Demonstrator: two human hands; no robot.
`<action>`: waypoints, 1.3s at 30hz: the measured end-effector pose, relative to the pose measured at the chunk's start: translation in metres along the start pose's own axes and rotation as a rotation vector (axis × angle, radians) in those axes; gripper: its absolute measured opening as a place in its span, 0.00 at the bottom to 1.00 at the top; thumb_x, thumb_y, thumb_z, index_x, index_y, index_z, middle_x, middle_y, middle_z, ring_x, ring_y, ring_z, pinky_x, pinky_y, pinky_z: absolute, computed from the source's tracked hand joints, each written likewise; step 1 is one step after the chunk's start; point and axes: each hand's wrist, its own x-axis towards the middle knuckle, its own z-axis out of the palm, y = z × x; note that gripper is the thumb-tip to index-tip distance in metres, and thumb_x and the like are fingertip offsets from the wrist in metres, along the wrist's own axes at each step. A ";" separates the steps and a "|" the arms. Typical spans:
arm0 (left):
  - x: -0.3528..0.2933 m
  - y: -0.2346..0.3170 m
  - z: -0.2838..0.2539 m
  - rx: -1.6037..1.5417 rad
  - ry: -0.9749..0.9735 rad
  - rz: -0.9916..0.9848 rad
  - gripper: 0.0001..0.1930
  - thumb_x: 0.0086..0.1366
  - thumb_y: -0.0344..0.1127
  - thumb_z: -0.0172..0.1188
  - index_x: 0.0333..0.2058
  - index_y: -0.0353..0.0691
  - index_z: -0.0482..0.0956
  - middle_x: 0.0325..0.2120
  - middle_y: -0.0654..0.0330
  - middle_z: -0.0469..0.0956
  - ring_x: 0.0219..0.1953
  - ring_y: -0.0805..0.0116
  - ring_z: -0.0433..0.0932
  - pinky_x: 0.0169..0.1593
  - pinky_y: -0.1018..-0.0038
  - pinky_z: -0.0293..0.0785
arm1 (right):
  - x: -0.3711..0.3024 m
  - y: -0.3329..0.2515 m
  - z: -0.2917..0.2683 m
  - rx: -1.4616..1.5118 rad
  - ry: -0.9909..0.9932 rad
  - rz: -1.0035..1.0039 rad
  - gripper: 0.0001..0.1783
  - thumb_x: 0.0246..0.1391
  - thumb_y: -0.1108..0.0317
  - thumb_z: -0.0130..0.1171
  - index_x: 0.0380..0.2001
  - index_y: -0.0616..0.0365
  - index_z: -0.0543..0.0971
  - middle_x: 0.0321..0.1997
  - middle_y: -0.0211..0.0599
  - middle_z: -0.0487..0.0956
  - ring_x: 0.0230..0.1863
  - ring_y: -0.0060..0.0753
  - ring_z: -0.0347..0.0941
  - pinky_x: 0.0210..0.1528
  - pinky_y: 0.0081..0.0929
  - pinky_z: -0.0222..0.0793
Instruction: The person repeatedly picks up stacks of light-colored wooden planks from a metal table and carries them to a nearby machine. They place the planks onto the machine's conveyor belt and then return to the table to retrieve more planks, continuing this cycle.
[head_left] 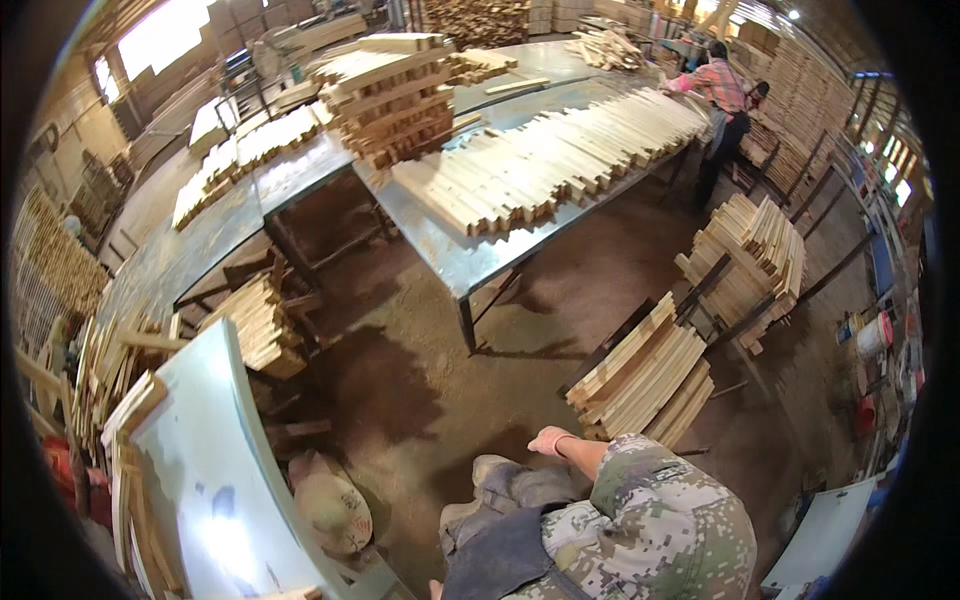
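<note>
Person's left grip (435, 590): cut off by the lower edge, a sliver showing, anything held there out of sight. Right grip (547, 441): fingers too small and blurred to tell apart. Pale desk (205, 420), lower left, cropped below; timber pile (478, 20), cropped above; co-worker (718, 90), far off, finger detail too small to read.

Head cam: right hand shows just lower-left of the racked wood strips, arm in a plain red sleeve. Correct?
Not the sleeve: the head view shows it in camouflage, not plain red. The right hand does show just lower-left of the racked wood strips.
</note>
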 end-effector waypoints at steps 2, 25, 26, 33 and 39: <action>0.013 0.042 0.033 0.010 -0.024 0.033 0.25 0.73 0.57 0.58 0.46 0.36 0.81 0.47 0.61 0.81 0.50 0.59 0.78 0.53 0.59 0.76 | 0.010 -0.003 -0.021 0.054 0.023 -0.037 0.31 0.57 0.44 0.56 0.46 0.62 0.87 0.51 0.59 0.86 0.55 0.60 0.82 0.56 0.49 0.75; 0.185 0.419 0.343 0.348 -0.358 0.052 0.26 0.77 0.55 0.57 0.55 0.35 0.82 0.51 0.59 0.81 0.51 0.60 0.78 0.56 0.63 0.77 | 0.117 -0.067 -0.200 0.527 0.244 0.131 0.25 0.63 0.46 0.59 0.34 0.60 0.85 0.28 0.40 0.83 0.30 0.41 0.79 0.37 0.40 0.73; 0.209 0.444 0.358 0.194 -0.486 0.070 0.26 0.77 0.55 0.57 0.55 0.35 0.82 0.51 0.59 0.81 0.50 0.60 0.77 0.56 0.63 0.77 | 0.128 -0.073 -0.218 0.499 0.273 0.100 0.23 0.63 0.47 0.60 0.36 0.59 0.84 0.30 0.39 0.83 0.31 0.41 0.79 0.37 0.40 0.72; 0.167 0.579 0.524 0.476 -0.304 0.170 0.22 0.75 0.62 0.54 0.28 0.54 0.77 0.27 0.71 0.73 0.30 0.70 0.71 0.33 0.66 0.65 | 0.148 -0.122 -0.363 0.697 0.624 -0.023 0.23 0.62 0.53 0.61 0.45 0.64 0.75 0.44 0.57 0.83 0.49 0.62 0.79 0.52 0.48 0.73; 0.119 0.585 0.601 0.588 -0.254 0.170 0.23 0.75 0.63 0.53 0.24 0.58 0.72 0.18 0.74 0.65 0.18 0.71 0.60 0.24 0.68 0.49 | 0.236 -0.106 -0.495 1.073 1.055 0.124 0.31 0.60 0.57 0.65 0.63 0.54 0.69 0.57 0.58 0.81 0.61 0.60 0.78 0.62 0.48 0.71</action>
